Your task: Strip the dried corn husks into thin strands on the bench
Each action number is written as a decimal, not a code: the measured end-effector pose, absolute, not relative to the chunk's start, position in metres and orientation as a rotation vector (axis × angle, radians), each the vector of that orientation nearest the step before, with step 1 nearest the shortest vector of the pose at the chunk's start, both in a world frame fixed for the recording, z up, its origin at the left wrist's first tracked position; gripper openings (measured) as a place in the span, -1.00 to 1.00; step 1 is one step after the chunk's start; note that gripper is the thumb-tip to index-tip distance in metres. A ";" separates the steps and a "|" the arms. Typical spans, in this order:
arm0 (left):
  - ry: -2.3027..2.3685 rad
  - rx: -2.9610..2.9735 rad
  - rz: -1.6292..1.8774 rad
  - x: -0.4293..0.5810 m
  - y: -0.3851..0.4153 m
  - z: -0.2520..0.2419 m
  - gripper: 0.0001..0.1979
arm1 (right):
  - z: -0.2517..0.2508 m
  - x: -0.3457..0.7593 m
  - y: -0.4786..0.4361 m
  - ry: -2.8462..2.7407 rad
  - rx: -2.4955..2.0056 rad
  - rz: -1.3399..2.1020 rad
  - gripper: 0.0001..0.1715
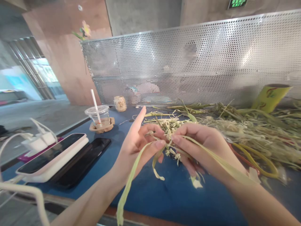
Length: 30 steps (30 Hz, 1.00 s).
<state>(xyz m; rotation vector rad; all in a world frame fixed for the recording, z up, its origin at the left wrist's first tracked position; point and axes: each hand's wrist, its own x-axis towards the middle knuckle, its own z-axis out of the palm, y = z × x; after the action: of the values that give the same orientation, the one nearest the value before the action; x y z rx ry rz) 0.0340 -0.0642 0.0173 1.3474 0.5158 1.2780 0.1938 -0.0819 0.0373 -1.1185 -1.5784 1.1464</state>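
Observation:
Both of my hands meet over the blue tabletop, working on a small bundle of pale green plant strips (pixel 174 152). My left hand (pixel 143 141) pinches the bundle between thumb and curled fingers, with its index finger stretched upward. A long flat green strip (pixel 128 188) hangs from it toward the table's front edge. Close against it, my right hand (pixel 199 146) pinches the other side of the bundle between thumb and fingers. Another long strip (pixel 215 158) runs back over this hand toward the wrist. Short frayed ends dangle below; the fingers hide the middle of the bundle.
Dried plant fibres (pixel 261 138) heap on the right, with a yellow-green container (pixel 270 97) and a yellow-handled tool (pixel 256 160). On the left are a black phone (pixel 82 163), another phone (pixel 54 153), chargers (pixel 39 141) and a plastic cup (pixel 97 114). A perforated metal screen (pixel 152 66) stands behind.

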 end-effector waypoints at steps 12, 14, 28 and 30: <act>0.584 1.113 1.078 0.038 -0.057 0.010 -0.16 | 0.029 0.194 -0.072 -1.602 -1.114 0.903 -0.81; 0.597 1.120 1.054 0.039 -0.058 0.010 -0.15 | 0.024 0.194 -0.068 -1.620 -1.084 0.927 -0.83; 0.673 1.046 1.114 0.042 -0.054 0.013 -0.24 | 0.024 0.198 -0.060 -1.678 -0.920 1.123 -0.70; 0.692 1.053 1.173 0.041 -0.054 0.014 -0.23 | 0.023 0.199 -0.058 -1.660 -0.910 1.123 -0.68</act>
<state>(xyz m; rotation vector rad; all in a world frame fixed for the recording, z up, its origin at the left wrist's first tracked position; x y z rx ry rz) 0.0411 -0.0537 0.0135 1.0526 0.6919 1.1729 0.1986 -0.0582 0.0225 -0.9100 -1.6600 1.1227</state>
